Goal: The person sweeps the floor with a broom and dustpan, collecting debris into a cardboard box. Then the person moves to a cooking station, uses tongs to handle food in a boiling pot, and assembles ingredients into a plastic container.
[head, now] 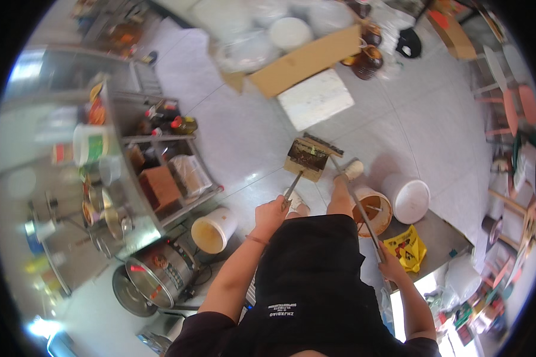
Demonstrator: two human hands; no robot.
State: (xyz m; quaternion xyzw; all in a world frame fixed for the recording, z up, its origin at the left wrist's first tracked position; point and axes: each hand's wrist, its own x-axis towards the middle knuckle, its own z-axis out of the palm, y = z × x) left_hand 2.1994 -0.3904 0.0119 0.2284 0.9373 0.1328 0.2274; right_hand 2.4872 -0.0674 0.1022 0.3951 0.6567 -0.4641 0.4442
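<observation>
My left hand (271, 216) is closed around the handle (294, 187) of a long-handled dustpan (316, 174). The dustpan rests on the tiled floor before my feet, its scoop dirty inside with a small greenish scrap (313, 151) in it. My right hand (390, 263) grips the long pole (362, 209) of a broom. That pole slants away from me to the broom head (324, 143), whose dark bristles lie along the far edge of the dustpan. The broom head appears to touch the pan's rim.
A white bucket (225, 225) stands to my left; a stained bucket (387, 213) and a white one (412, 201) are at my right. Ahead lie a white foam slab (317, 99) and cardboard (310, 60). A metal shelf (192, 205) borders the left, pink chairs (509, 111) the far right.
</observation>
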